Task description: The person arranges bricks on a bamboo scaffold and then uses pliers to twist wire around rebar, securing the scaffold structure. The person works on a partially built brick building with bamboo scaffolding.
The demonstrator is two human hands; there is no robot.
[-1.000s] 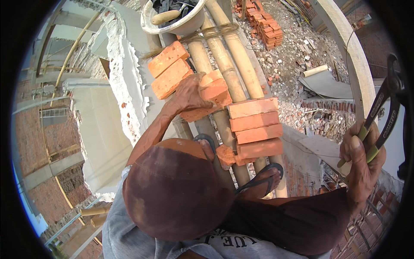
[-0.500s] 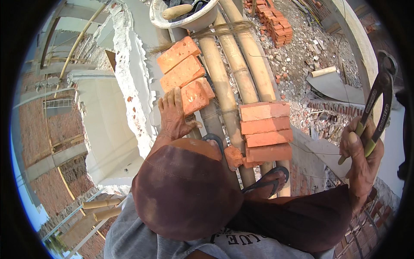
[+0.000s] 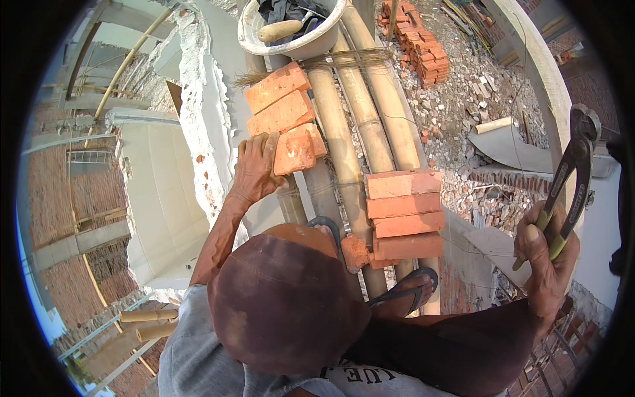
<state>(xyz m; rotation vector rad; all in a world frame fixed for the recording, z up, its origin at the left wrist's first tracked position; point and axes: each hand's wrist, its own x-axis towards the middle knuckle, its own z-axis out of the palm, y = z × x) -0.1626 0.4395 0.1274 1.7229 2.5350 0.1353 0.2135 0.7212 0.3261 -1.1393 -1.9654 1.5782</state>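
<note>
Slid in next to the two long bricks (image 3: 280,112), the short brick (image 3: 294,151) has shifted left since a second ago, and the left hand (image 3: 254,169) has moved from on top of it to its left side. Lower in the picture than half a second ago are the pincers (image 3: 578,147).

From the head view, the short brick lies at the near end of a small row on the bamboo poles (image 3: 364,109). Another brick piece (image 3: 318,139) pokes out behind it. The left hand's fingers are half bent and look to touch the brick's left side, with the thumb down near its bottom edge. Whether they squeeze it is too hard to tell.

The right hand (image 3: 549,248) is out to the side. Its grip is wrapped around the handles of the pincers, which point up.

By the right foot is a pile of bricks (image 3: 405,206), with a broken lump (image 3: 355,253) just beside it. A white tub (image 3: 314,45) sits past the row, with a wooden handle (image 3: 280,30) in it.

The short brick should feel hard, rough and a bit heavy, not slippery. Its corners could crumble. The best hold is likely across the two long sides, thumb on one and fingers on the other.
</note>
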